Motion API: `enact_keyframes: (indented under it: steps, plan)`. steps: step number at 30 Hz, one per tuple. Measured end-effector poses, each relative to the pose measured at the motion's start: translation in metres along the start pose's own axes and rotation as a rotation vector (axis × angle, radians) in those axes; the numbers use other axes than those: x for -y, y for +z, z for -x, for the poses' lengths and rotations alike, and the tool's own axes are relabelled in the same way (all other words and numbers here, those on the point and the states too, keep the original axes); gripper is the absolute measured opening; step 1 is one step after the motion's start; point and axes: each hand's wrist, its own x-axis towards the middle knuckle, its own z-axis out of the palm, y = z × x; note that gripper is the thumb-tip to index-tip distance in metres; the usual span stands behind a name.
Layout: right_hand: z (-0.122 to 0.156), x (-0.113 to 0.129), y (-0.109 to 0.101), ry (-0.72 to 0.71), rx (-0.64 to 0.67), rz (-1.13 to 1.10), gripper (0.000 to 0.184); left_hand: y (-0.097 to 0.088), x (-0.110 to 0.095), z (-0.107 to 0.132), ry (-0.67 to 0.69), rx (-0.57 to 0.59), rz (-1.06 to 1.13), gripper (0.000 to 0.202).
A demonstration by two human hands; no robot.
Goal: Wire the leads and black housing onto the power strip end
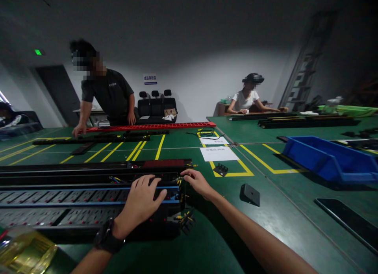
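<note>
Several long black rail assemblies (88, 172) lie side by side on the green table, their ends towards the middle. The nearer one (62, 215) has rows of slotted grey plates with red dots and blue strips along it. My left hand (143, 199), with a black watch on the wrist, rests over its end, fingers spread. At the far corner of that end, my right hand (198, 183) has thumb and forefinger pinched together at a small part too small to name. Yellow-tipped wires (186, 219) stick out at the near corner.
A blue bin (327, 158), a phone (350, 219), a small black box (250, 194) and a black bracket (221, 169) lie to the right. A bottle of yellow liquid (28, 250) is at lower left. Two people (108, 95) work across the table, one by a red rail (153, 126).
</note>
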Motion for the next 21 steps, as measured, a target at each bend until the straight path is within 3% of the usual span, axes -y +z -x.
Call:
enact_keyframes:
  steps: [5,11,21]
  plan:
    - [0.001,-0.001,-0.002,0.005,-0.015,0.006,0.029,0.005,0.010,-0.017,-0.038,0.037,-0.036,0.045]
    - [-0.001,-0.008,0.000,0.077,-0.095,-0.031,0.064,0.015,0.012,-0.011,0.000,0.013,-0.003,0.049]
    - [-0.001,-0.006,-0.002,0.134,-0.094,-0.054,0.052,0.013,0.010,-0.011,0.005,0.026,-0.067,0.048]
